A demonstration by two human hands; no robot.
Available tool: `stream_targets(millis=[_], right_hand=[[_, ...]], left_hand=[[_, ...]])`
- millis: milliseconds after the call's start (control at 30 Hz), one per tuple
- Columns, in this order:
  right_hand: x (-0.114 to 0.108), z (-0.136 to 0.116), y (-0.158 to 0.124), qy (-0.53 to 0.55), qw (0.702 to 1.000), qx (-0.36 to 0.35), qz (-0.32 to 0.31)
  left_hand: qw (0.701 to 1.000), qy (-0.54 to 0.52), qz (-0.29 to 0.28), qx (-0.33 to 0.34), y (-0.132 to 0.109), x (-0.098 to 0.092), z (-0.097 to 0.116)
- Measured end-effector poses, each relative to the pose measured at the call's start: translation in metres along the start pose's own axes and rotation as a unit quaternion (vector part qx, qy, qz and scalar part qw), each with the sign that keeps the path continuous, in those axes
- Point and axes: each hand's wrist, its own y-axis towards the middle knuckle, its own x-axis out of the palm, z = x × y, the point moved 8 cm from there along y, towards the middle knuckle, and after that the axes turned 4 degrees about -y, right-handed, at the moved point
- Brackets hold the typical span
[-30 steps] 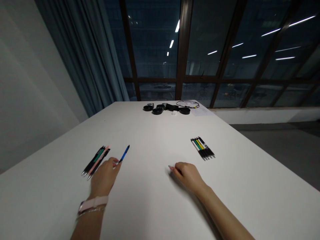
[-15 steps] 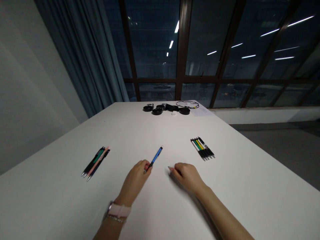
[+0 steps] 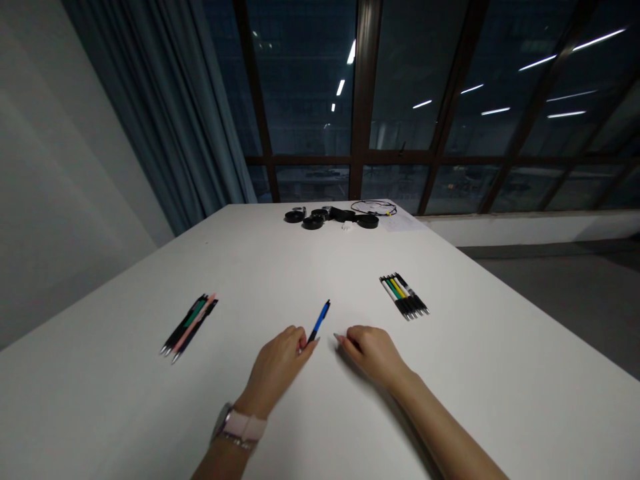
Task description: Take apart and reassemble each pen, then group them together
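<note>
My left hand (image 3: 278,365) pinches the lower end of a blue pen (image 3: 320,320) near the middle of the white table (image 3: 280,260); the pen points away from me. A pale watch sits on that wrist. My right hand (image 3: 376,351) rests on the table just right of the pen, fingers curled with one fingertip stretched toward it, holding nothing I can see. A small bunch of pens (image 3: 191,323) in black, green and pink lies to the left. Another bunch of pens (image 3: 404,296) with white, green and yellow barrels lies to the right.
At the table's far edge lie black round items and a thin cable (image 3: 334,216) beside a sheet of paper (image 3: 400,222). Dark windows stand beyond, a curtain (image 3: 165,107) at the left. Floor shows off the table's right edge.
My left hand has carried the blue pen from beside the left bunch rightward to the table's middle, close to my right hand. The right hand has stayed in place.
</note>
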Motion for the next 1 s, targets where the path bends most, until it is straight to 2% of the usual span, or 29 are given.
stream_targets(millis=[200, 500, 733, 867, 1000], right_hand=[[0.004, 0.003, 0.001, -0.003, 1.0, 0.0, 0.002], [0.0, 0.017, 0.002, -0.006, 0.999, 0.047, -0.006], [0.005, 0.041, 0.0, -0.033, 0.987, 0.143, -0.058], [0.002, 0.044, -0.001, -0.029, 0.986, 0.152, -0.056], [0.003, 0.042, 0.0, -0.024, 0.987, 0.148, -0.053]], left_hand=[[1.0, 0.007, -0.003, 0.029, 0.0, 0.003, 0.005], [0.995, 0.059, 0.06, -0.045, 0.003, -0.023, -0.033], [0.992, 0.063, 0.049, -0.095, 0.002, -0.026, -0.051], [0.993, 0.064, 0.061, -0.083, 0.002, -0.026, -0.045], [0.995, 0.042, 0.085, -0.034, 0.002, -0.023, -0.021]])
